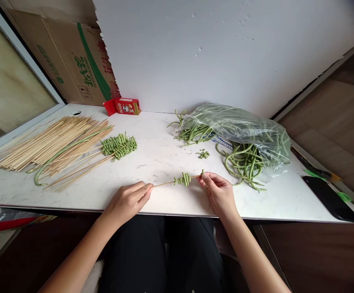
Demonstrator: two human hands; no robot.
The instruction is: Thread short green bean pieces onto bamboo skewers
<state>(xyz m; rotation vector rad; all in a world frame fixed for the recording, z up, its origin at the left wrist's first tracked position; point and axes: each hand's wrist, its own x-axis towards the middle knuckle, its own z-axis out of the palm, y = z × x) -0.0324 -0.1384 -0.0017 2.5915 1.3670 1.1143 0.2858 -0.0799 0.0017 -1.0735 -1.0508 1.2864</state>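
My left hand (130, 200) is closed around one end of a thin bamboo skewer (164, 184). Several short green bean pieces (183, 179) are threaded crosswise along its middle. At the skewer's other end, my right hand (219, 191) pinches a cut green bean piece (203, 172) between thumb and fingers, at the tip. Just beyond that hand lies a small heap of cut bean pieces (203, 154). Filled bean skewers (119, 145) are stacked on the left of the white table, their bare sticks pointing toward me.
Loose skewers (57, 140) form a large pile at left, a long bean (70, 145) across them. A clear plastic bag (241, 122) spills long green beans (247, 162) at right. A red box (128, 106), a cardboard carton (70, 61) and a black phone (331, 198) edge the table.
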